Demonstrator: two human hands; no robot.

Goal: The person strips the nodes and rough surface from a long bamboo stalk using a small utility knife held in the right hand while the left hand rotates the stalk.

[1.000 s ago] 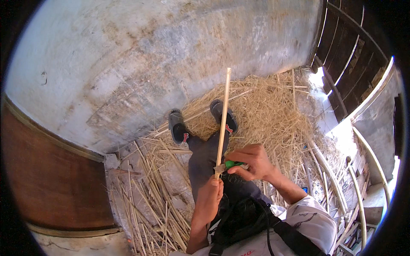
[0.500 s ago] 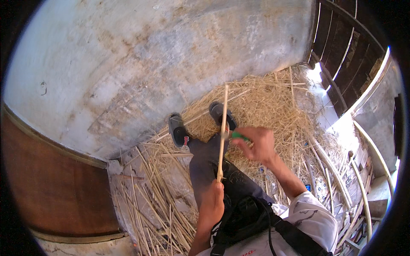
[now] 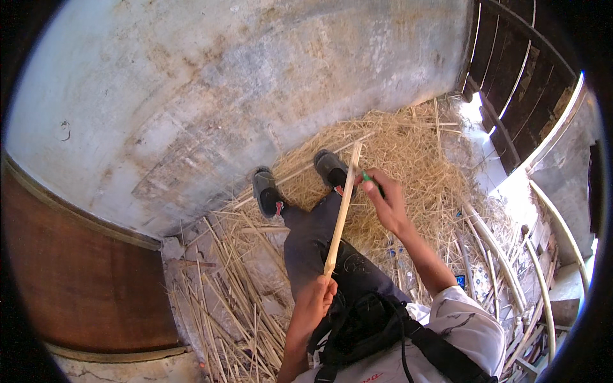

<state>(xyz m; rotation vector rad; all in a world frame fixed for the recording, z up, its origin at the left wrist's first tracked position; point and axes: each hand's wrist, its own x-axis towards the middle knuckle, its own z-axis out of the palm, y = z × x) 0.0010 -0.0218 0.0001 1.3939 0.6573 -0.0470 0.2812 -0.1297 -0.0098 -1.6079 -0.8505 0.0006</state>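
Right hand (image 3: 386, 201) higher along pale stick (image 3: 341, 214)

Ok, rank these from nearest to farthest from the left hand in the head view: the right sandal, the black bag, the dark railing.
1. Black bag: right beside the left hand, in the lap.
2. Right sandal: further up, on the straw near the stick's far end.
3. Dark railing: farthest, in the upper right corner.

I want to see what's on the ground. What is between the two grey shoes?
In the head view, loose straw lies between the left shoe and the right shoe; nothing else shows there.
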